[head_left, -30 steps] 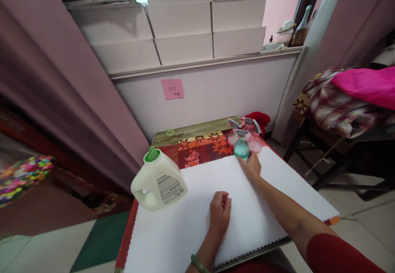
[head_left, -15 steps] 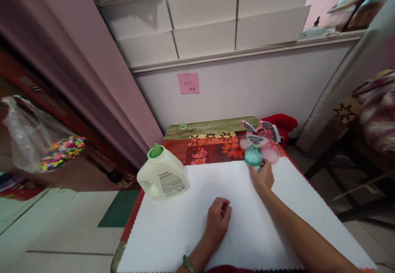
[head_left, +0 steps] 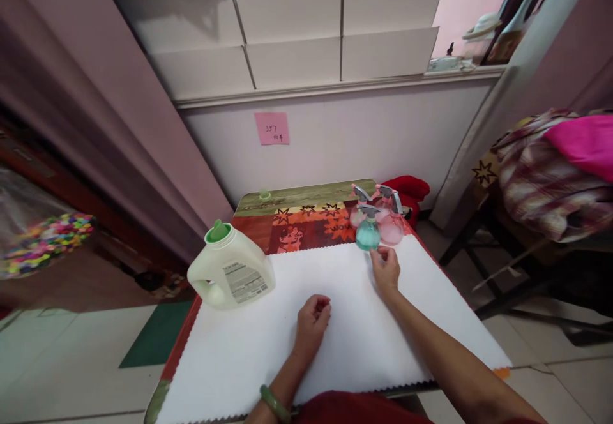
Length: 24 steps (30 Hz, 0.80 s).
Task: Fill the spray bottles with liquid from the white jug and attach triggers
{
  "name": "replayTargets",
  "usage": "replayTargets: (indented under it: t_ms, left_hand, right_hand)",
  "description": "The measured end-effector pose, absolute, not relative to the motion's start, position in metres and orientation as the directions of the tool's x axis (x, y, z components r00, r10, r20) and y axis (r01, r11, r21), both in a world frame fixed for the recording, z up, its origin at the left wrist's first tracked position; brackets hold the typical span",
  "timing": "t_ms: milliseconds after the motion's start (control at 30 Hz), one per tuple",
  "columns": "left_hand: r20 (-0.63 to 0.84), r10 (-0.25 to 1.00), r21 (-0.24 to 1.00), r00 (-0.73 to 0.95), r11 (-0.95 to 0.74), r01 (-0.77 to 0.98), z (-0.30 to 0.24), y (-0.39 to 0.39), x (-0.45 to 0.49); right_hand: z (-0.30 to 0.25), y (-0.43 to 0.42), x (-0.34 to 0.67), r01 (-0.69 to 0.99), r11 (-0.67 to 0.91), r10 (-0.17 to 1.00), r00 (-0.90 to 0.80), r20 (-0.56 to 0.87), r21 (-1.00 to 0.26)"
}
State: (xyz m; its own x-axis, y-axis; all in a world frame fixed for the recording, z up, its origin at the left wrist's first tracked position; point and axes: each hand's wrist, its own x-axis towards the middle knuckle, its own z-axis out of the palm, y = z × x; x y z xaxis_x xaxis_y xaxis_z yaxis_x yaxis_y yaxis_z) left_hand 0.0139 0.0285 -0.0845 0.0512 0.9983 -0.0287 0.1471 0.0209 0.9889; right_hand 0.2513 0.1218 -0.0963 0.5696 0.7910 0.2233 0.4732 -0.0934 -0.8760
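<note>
My left hand rests on the white cloth with its fingers curled in and nothing in them. My right hand lies farther out on the cloth, fingertips just short of a small teal spray bottle. Its fingers are loosely bent and hold nothing. Two pink spray bottles stand right behind the teal one. A white detergent jug with a green cap sits at the cloth's left edge.
The small table has a patterned orange cover at its far end and a green lid. A pink note hangs on the wall. A chair with piled clothes stands at the right, a red bundle behind the table.
My right hand has drawn back a little from the teal bottle, which it touched before. The camera view shifted; my left hand stays put on the cloth.
</note>
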Motion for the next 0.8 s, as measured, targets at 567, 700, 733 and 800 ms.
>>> replayTargets:
  t_ms: [567, 700, 733, 800]
  left_hand:
    - [0.006, 0.994, 0.983, 0.105, -0.025, 0.184, -0.089, 0.03, 0.017]
    - [0.031, 0.993, 0.978, 0.114, -0.053, 0.199, -0.089, 0.031, 0.017]
    - [0.039, 0.993, 0.977, 0.114, -0.061, 0.203, -0.088, 0.031, 0.017]
    - [0.051, 0.993, 0.975, 0.111, -0.074, 0.207, -0.087, 0.03, 0.017]
  right_hand:
    - [-0.093, 0.061, 0.186, 0.599, 0.015, 0.988, 0.117, 0.105, -0.801]
    - [-0.093, 0.06, 0.188, 0.605, 0.02, 0.987, 0.116, 0.112, -0.796]
    - [-0.094, 0.059, 0.188, 0.603, 0.02, 0.986, 0.118, 0.114, -0.798]
    - [-0.095, 0.059, 0.188, 0.597, 0.018, 0.985, 0.127, 0.116, -0.802]
